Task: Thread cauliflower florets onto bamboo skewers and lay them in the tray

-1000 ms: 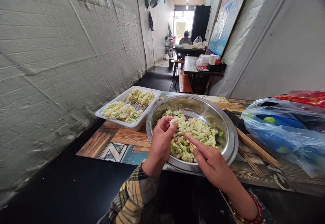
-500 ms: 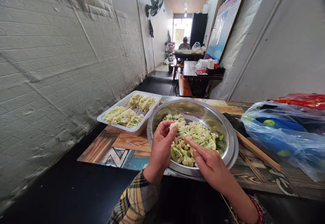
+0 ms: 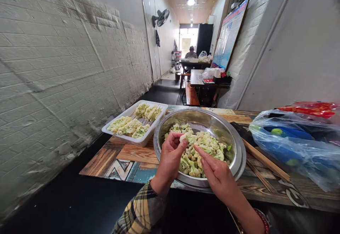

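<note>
My left hand point(image 3: 170, 158) pinches a cauliflower floret point(image 3: 184, 138) between thumb and fingers, above a wide steel bowl point(image 3: 212, 118). Loose cut cauliflower point(image 3: 192, 166) fills much of the bowl. My right hand point(image 3: 219, 173) is closed on a thin wooden skewer point(image 3: 233, 220), whose rear end sticks out below the wrist. Its index finger points toward the floret, and the skewer's tip is hard to make out there. Left of the bowl, a white plastic tray point(image 3: 143, 142) holds several cauliflower skewers point(image 3: 129, 127) in two rows.
Right of the bowl lie a thick bundle of wooden skewers point(image 3: 265, 159) and a few loose sticks point(image 3: 260, 177). A clear plastic bag point(image 3: 289, 138) with blue and green contents sits farther right. Beyond are another table point(image 3: 198, 80), a bench point(image 3: 191, 94) and a seated person point(image 3: 191, 53).
The view has tilted up slightly, so the table things appear lower. Both hands stay over the bowl, with the floret still in the left and the right index finger close by.
</note>
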### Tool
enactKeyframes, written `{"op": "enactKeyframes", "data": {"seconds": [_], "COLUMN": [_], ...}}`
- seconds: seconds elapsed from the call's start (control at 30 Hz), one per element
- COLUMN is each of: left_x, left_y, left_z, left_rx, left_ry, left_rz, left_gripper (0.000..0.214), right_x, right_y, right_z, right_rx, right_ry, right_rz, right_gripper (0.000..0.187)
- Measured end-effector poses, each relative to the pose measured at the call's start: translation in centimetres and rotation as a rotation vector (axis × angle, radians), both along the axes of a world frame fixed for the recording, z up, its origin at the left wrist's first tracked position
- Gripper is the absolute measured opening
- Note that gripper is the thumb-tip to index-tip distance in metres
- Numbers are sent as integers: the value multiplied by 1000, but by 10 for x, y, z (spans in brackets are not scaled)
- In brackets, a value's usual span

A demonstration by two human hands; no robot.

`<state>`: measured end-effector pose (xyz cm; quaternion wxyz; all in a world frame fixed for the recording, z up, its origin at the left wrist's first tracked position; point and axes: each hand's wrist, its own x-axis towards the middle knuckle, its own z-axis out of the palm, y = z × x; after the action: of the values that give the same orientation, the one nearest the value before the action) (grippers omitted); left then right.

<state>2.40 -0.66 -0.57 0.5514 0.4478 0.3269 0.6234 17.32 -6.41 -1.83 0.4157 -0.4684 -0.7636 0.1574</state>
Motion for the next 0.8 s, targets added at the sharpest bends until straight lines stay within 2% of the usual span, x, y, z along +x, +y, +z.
{"op": "enactKeyframes", "data": {"seconds": [0.17,0.33,0.5,0.8], "left_x": [-1,-3,-4,-5], "left_y": [-3,-4,-1,-2], "left_z": [2,3,0,0], "left_rx": [2,-24,-85,-31], "left_ry": [-7,-36,-23,-7], "left_rz": [-37,-71,-44,-64], "left_gripper": [20,35,31,25], "right_x": [-2,-3,-2,-4], "right_y": [-1,-3,-3,-2], "right_z": [-1,-1,-1,2], "right_rx": [-3,0,-19,-68], "right_ry": [-15,-13,1,-28], "right_rz": [-20,-34,-34,-62], "right_gripper": [43,42,39,35]}}
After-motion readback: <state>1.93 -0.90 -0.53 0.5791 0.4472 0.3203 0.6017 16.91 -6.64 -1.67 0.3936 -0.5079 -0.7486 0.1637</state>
